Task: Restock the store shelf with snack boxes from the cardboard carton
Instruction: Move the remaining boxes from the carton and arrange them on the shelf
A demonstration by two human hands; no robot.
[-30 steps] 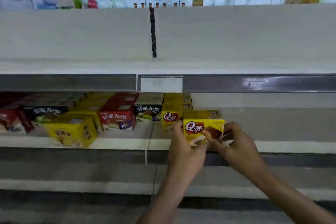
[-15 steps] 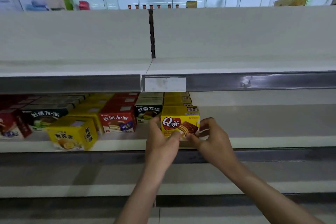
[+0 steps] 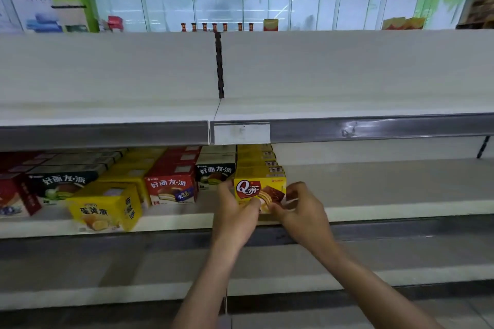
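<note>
Top shelf is the biggest thing here, wide pale board w/ a grey price rail along its front edge & a blank white label near centre; a dark slotted upright splits its back panel. Below it the stocked shelf runs L to R, boxes filling the left half, right half bare board. Lower shelf sits under that, nearer the camera. On the stocked shelf, far left: dark boxes w/ white lettering, then a tilted yellow egg-pie box nearest the front edge, skewed vs. the rest. Right of it red pie boxes in a row going back, then a black-front pie box just beside. Next right: a row of yellow Q boxes running back, & the front yellow Q snack box at the head of that row, upright, face out, near the shelf's front edge. Left hand grips its left side, fingers round the left edge, thumb on the front lower corner. Right hand pinches its lower right corner, fingers curled behind the right side. Both forearms reach in from near bottom. Carton not visible.
</note>
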